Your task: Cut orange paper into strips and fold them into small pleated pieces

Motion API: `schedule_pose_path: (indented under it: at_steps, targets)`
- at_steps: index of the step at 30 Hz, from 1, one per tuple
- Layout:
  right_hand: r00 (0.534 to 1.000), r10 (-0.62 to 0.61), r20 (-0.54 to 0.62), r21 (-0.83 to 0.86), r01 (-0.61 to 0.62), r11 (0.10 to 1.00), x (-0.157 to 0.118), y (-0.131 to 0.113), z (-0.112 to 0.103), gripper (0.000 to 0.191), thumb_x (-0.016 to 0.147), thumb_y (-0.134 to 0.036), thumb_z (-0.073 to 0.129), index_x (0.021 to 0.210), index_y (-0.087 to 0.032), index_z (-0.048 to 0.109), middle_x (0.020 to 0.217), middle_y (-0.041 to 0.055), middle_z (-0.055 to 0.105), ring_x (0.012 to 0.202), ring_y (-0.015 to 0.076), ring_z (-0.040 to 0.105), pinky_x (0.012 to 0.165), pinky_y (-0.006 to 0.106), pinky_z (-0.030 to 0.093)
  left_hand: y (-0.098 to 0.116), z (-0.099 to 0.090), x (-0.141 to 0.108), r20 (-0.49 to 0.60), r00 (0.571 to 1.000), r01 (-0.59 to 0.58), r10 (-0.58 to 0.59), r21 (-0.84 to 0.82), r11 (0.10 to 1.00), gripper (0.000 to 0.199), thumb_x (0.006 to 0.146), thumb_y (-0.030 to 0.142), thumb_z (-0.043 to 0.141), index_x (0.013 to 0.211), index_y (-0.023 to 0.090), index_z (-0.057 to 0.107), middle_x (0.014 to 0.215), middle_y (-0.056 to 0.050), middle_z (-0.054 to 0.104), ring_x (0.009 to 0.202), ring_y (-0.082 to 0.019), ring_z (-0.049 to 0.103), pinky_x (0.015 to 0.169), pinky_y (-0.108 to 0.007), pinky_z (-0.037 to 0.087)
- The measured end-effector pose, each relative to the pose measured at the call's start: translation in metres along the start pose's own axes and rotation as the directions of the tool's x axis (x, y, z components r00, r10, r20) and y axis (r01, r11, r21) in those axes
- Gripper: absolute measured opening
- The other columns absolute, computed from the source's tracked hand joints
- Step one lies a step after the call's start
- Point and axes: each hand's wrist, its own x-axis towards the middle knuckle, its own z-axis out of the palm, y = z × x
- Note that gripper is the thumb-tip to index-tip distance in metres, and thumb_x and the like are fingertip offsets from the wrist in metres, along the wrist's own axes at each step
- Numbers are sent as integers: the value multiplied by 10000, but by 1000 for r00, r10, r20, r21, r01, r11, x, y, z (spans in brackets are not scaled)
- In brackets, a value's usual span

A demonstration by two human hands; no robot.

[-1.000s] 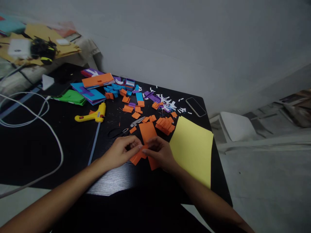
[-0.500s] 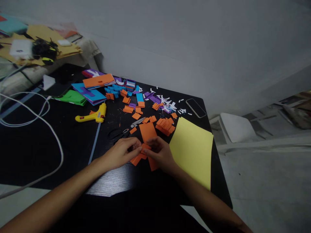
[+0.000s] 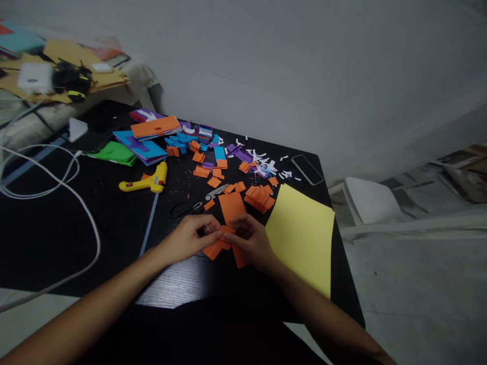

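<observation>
Between my two hands is a small piece of orange paper [image 3: 227, 230], pinched at its sides. My left hand [image 3: 196, 234] grips its left edge with thumb and fingers. The right edge is in my right hand [image 3: 253, 239], thumb toward me and fingers curled behind. Beneath the hands lie a longer orange paper strip [image 3: 232, 205] and a few loose orange pieces [image 3: 213, 251]. Scissors [image 3: 216, 192] with dark handles rest just beyond my left hand. A stack of small folded orange pieces [image 3: 259, 197] sits past my right hand.
Yellow paper sheets [image 3: 302, 233] lie right of my hands, with a phone [image 3: 307, 169] behind. A yellow glue gun [image 3: 146, 181] is at left, near a white cable [image 3: 89, 218]. Folded coloured papers [image 3: 155, 128] and white scraps [image 3: 262, 163] spread along the wall side.
My fingers shift very slightly on the small orange paper, and my left hand's grip looks a little flatter. Everything on the table stays in place.
</observation>
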Motion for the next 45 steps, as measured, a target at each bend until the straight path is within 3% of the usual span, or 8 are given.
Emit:
schedule_pose_path:
  at_steps: [19,26,35,45]
  targets:
    - [999,-44,-24,-50,43,998,-1,0,1,415,648,-389,924,911,-230,644,857,6,729,788,187,712,775,350,606,1,1,0,-29,999,-31,32,15,999,242,914,361,627,787,159,670,651,34,549,612,-110,490,554,-204,361]
    - [997,-68,27,-107,70,992,-2,-2,1,355,700,-373,886,942,-235,666,882,10,737,794,176,712,759,323,594,1,0,1,29,999,-44,42,64,997,240,925,342,610,783,157,668,643,41,531,606,-103,480,563,-203,361]
    - [1000,-17,6,-27,17,999,4,1,-3,390,659,-405,909,911,-225,671,829,5,740,767,179,718,760,332,605,-1,-5,0,-62,995,-77,84,104,992,225,937,337,604,803,166,664,696,23,585,647,-119,524,598,-216,404]
    - [999,-21,24,-9,21,1000,5,2,-2,343,676,-400,903,903,-224,715,791,-5,738,741,174,706,742,325,593,1,-4,0,-41,996,-78,82,99,992,281,964,387,597,847,160,714,708,6,637,636,-119,542,573,-214,388]
